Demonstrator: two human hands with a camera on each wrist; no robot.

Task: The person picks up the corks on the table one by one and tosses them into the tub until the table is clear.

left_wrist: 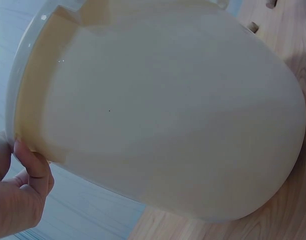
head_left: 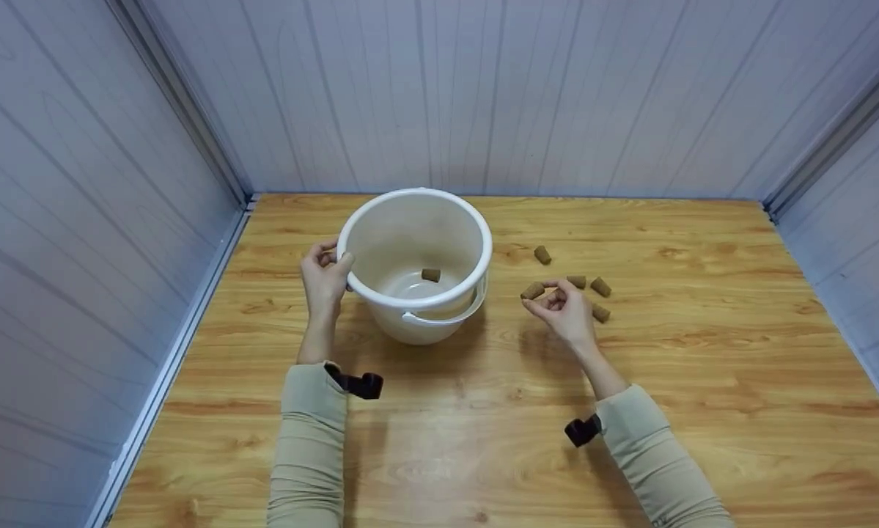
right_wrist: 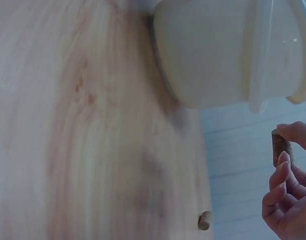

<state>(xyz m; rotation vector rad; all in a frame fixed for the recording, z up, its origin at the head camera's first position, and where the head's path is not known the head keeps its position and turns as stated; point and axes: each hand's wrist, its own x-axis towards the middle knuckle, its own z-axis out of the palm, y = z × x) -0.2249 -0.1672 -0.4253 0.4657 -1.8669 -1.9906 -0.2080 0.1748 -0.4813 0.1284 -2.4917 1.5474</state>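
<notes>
A white bucket stands left of centre with one cork on its inside bottom. My left hand grips the rim at its left side, thumb over the edge; the left wrist view shows these fingers at the rim of the bucket. To the right of the bucket, my right hand pinches a cork between thumb and fingers. In the right wrist view that cork is held upright beside the bucket.
Several loose corks lie around my right hand: one behind it, others at its right. The bucket's handle hangs down at the front right. Pale panel walls enclose the wooden table at the back and sides.
</notes>
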